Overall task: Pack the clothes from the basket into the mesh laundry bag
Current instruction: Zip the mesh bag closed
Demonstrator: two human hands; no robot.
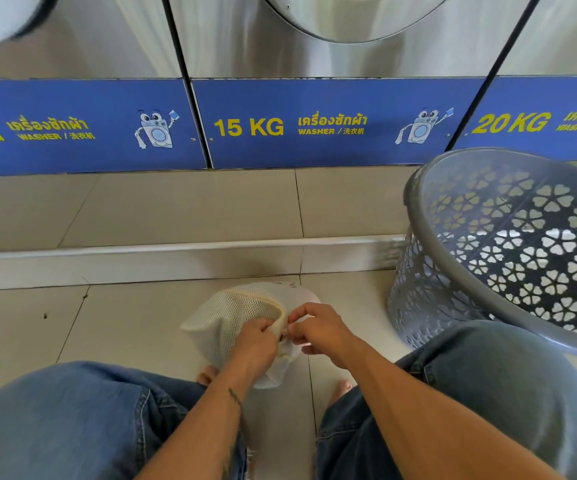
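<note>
A cream mesh laundry bag (235, 317) lies bulging on the tiled floor between my knees. My left hand (257, 344) grips the bag's cream edge band near its zip end. My right hand (318, 329) pinches the same edge from the right, fingertips touching the band; whatever it holds there is too small to make out. The grey plastic basket (509, 258) with flower-shaped cut-outs stands tilted at the right, its mouth turned toward me, and no clothes show inside it.
A row of steel washers with blue panels (315, 123) marked 15 KG and 20 KG fills the back. A raised tiled step (176, 258) runs in front of them. My jeans-clad knees (72, 410) frame the bag, bare toes showing beside it.
</note>
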